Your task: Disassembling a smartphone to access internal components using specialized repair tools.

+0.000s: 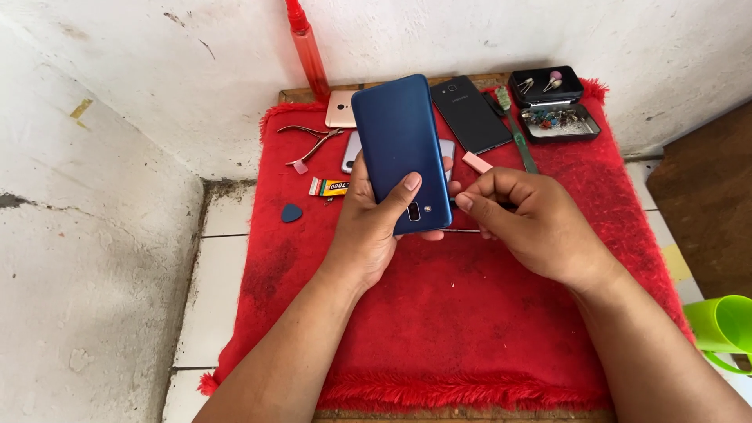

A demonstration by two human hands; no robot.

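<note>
Blue phone (pixel 401 149) sits in my left hand (pixel 368 223), back side up, with my thumb pressed across it near the little camera hole. It is lifted above the red fuzzy mat (pixel 439 321), near the middle. My right hand (pixel 529 223) is curled tight just beside the phone's lower right edge, pinching a thin metal tool (pixel 460 230) that pokes out under the phone. I think I am at the step of working on the phone's back cover edge. A careful move here calls for a steady left grip and a small, slow push at the seam.

Behind the phone lie a black phone (pixel 470 113), a pink-gold phone (pixel 341 108) and a silver phone (pixel 352 149), mostly hidden. A pink stick (pixel 476 162) lies close to my right fingers. Small pliers (pixel 309 139), a glue tube (pixel 329 186) and a blue pick (pixel 291 212) lie to the left. A black box of bits (pixel 552 102) sits far back on the right, and a red bottle (pixel 309 51) leans on the wall.

The mat near me has plenty of room. A green cup (pixel 724 325) stands off the mat at the right edge.
</note>
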